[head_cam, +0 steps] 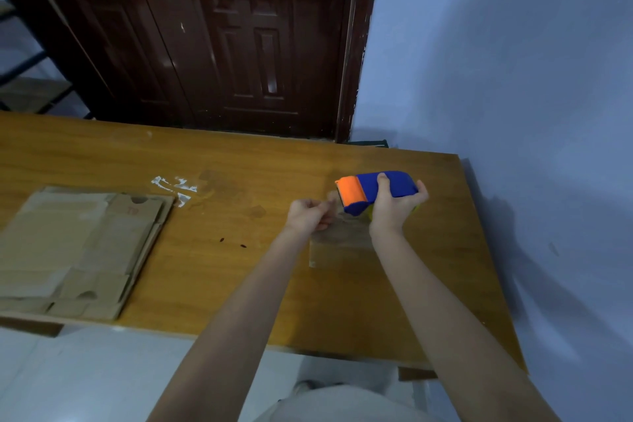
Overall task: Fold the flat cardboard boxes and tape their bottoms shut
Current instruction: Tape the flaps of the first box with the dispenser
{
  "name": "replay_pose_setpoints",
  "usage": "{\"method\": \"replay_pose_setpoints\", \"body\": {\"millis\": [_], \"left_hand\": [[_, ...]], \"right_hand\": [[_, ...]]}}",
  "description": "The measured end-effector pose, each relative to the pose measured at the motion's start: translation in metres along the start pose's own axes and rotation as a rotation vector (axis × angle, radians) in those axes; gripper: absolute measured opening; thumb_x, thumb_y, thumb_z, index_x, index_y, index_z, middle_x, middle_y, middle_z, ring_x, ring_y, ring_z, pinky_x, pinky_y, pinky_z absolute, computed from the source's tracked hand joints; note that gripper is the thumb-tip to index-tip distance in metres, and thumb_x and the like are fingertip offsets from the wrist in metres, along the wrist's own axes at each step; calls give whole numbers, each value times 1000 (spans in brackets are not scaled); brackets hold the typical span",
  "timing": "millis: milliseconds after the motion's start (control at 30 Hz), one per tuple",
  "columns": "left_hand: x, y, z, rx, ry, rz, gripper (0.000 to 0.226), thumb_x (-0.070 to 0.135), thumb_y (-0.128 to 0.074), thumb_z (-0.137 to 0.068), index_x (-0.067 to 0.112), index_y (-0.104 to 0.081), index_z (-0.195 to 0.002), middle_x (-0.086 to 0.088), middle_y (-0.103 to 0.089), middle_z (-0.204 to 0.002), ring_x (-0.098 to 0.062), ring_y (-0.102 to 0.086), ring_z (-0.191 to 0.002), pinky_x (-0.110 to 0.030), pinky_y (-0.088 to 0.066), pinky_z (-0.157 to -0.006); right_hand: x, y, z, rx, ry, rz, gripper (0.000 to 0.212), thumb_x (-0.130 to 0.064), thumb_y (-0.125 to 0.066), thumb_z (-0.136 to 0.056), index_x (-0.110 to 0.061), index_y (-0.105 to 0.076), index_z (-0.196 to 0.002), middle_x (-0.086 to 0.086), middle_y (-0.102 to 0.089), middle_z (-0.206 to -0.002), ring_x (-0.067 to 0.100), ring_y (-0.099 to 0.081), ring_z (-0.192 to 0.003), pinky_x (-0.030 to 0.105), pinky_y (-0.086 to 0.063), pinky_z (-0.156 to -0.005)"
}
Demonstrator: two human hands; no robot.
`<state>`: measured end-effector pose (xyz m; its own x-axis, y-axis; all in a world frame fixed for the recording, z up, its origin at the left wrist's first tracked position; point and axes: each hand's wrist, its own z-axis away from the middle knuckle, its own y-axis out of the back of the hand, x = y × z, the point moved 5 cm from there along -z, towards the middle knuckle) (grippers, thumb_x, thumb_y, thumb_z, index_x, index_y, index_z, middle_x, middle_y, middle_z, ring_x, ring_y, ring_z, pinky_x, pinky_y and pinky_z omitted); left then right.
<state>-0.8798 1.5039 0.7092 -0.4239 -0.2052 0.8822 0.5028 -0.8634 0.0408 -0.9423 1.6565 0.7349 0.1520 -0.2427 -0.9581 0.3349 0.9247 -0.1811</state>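
Observation:
My right hand (397, 204) grips a blue tape dispenser (380, 187) with an orange front, held just above the wooden table (239, 267) at the right. My left hand (310, 214) is right beside its orange end, fingers pinched on the loose end of clear tape (333, 197). A strip of clear tape (337, 247) lies stuck on the table under both hands. A stack of flat cardboard boxes (75, 250) lies at the table's left, near the front edge.
White tape scraps (176, 187) stick to the table behind the stack. A dark wooden door (219, 34) stands behind the table, a pale blue wall (513, 62) to the right. The table's right edge is close to the dispenser.

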Motion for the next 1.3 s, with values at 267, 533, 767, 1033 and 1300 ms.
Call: {"method": "replay_pose_setpoints", "body": {"millis": [267, 533, 767, 1033, 1300], "left_hand": [[3, -4, 4, 6, 32, 44, 20, 26, -59, -93, 6, -60, -95, -2, -61, -71, -8, -59, -56, -16, -49, -56], [-6, -3, 7, 222, -158, -176, 30, 30, -49, -97, 14, -52, -72, 2, -50, -60, -19, -48, -62, -26, -32, -51], [-8, -5, 9, 337, -188, -516, 32, 34, -39, -100, 8, -57, -98, -12, -66, -96, -33, -60, -88, -35, -43, -68], [-10, -10, 9, 316, -181, -679, 16, 13, -50, -90, 7, -51, -105, -14, -65, -103, -36, -61, -96, -41, -49, -78], [-10, -12, 9, 367, -263, -715, 25, 25, -38, -100, 2, -49, -103, -19, -66, -97, -39, -61, -92, -41, -44, -74]], "right_hand": [[0, -4, 6, -2, 43, 45, 73, -20, -72, -83, -21, -24, -137, 11, -39, -134, 20, -56, -105, 6, -44, -50], [-1, -7, 18, -61, 115, 152, 64, -19, -67, -87, -22, -23, -132, 7, -34, -131, 19, -56, -103, 12, -50, -54], [-1, -9, 24, -68, 117, 182, 64, -20, -67, -87, -23, -22, -133, -3, -29, -122, 10, -54, -92, 14, -50, -55], [-5, -16, 21, -124, 166, 219, 65, -16, -68, -86, -19, -23, -133, 1, -32, -124, 8, -53, -90, 10, -50, -56], [-9, -13, 13, -92, 171, 208, 64, -13, -69, -85, -17, -26, -132, 2, -34, -125, 16, -55, -103, 10, -50, -58]]}}
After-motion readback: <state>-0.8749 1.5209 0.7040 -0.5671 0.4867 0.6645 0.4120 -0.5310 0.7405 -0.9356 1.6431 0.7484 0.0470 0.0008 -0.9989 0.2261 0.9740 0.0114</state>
